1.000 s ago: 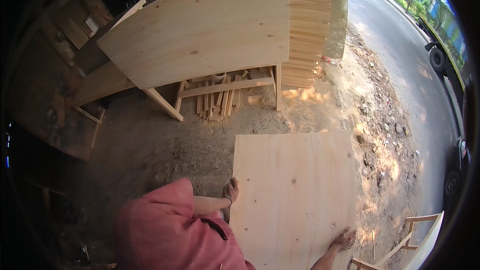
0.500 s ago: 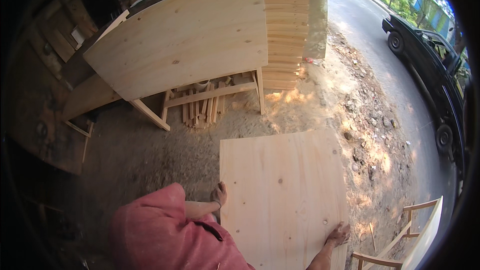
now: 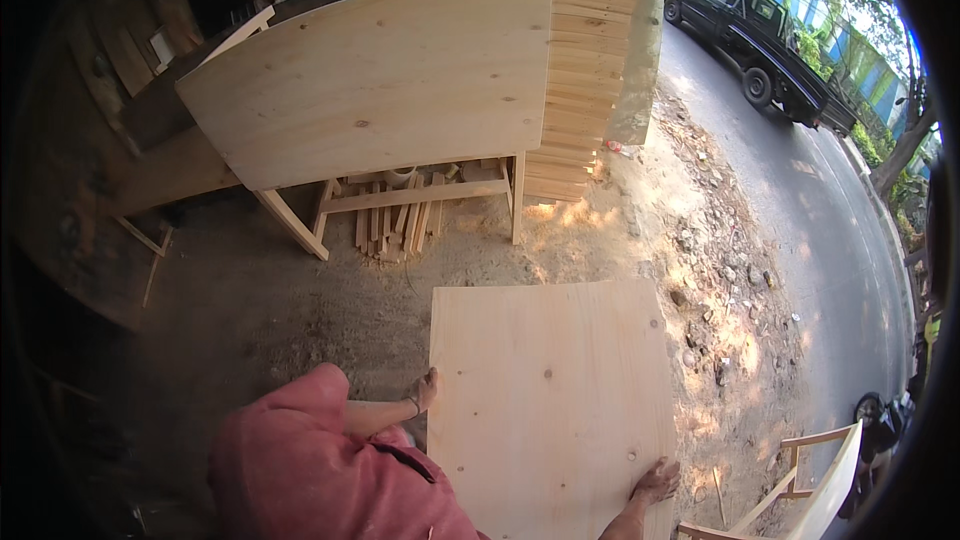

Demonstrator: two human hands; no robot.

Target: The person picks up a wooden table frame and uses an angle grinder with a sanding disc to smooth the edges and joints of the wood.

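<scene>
A large pale plywood panel [image 3: 550, 375] with small dark knots stretches out in front of me, its bottom end cut off by the picture's lower edge. My left hand [image 3: 424, 392] closes around the panel's left edge, the fingers partly hidden behind the wood. Lower down, my right hand [image 3: 656, 481] grips the right edge, with its back on the panel's upper face. Both forearms come from the lower side, the left one out of a faded red sleeve.
Ahead stands a wooden table [image 3: 370, 80] with a knotty top. Wood strips [image 3: 400, 215] lie beneath it, and slatted boards [image 3: 575, 80] rise behind. A wooden frame [image 3: 800, 500] stands lower right. Stony ground borders the road, where a dark pickup truck [image 3: 765, 50] passes.
The panel and both hands have shifted slightly left and down in the picture. The pickup has moved up the road, the earlier motorcycle is out of view, and another shows at lower right.
</scene>
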